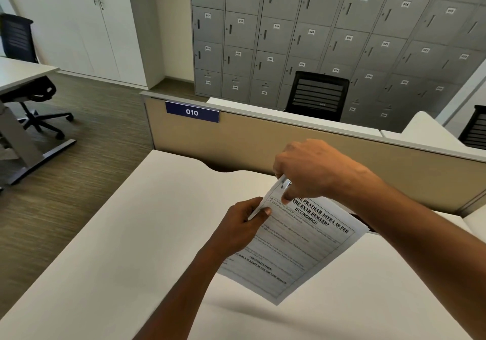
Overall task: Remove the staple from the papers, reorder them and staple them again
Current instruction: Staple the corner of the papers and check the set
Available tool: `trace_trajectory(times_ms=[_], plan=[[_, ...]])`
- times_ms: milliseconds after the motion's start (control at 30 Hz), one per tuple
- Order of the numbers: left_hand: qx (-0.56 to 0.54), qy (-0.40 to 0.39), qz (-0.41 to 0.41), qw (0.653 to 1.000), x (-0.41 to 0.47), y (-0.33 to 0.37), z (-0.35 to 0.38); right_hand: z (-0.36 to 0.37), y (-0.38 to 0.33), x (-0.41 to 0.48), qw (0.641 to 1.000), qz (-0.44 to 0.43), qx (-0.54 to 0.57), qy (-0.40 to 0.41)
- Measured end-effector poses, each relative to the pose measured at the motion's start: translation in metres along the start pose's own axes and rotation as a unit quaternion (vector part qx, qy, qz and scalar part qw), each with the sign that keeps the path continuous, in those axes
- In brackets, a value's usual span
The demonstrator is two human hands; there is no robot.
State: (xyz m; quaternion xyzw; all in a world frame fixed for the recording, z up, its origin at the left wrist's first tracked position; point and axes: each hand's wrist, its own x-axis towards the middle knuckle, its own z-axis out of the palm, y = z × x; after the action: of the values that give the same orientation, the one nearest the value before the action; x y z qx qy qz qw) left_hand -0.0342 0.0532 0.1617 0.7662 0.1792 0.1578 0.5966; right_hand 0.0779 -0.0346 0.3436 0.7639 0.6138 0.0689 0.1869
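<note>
A set of printed papers [299,247] with black headings hangs tilted above the white desk [131,234]. My left hand [243,228] pinches their left edge, thumb on top. My right hand [313,171] is closed over the papers' top corner, where a small metal piece [286,183] shows between its fingers; I cannot tell whether it is a staple remover or the staple. A dark object [365,222] peeks out from behind the papers' right side, mostly hidden.
A beige partition [263,142] with a blue "010" sign [192,112] borders the desk's far edge. Behind it stand a black chair [317,95] and grey numbered lockers [315,32]. Another desk and office chair [34,95] are on the left.
</note>
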Motion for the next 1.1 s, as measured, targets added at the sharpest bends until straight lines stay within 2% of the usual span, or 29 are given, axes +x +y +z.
trace_trajectory(times_ms=[533,1100], plan=[[0.014,-0.001,-0.001,1.000,0.004,0.000,0.005,-0.011,-0.003,-0.005,0.998,-0.003,-0.033,-0.044],[0.014,-0.008,-0.001,1.000,0.009,-0.004,0.007,-0.007,0.004,-0.001,0.999,-0.029,-0.038,-0.025]])
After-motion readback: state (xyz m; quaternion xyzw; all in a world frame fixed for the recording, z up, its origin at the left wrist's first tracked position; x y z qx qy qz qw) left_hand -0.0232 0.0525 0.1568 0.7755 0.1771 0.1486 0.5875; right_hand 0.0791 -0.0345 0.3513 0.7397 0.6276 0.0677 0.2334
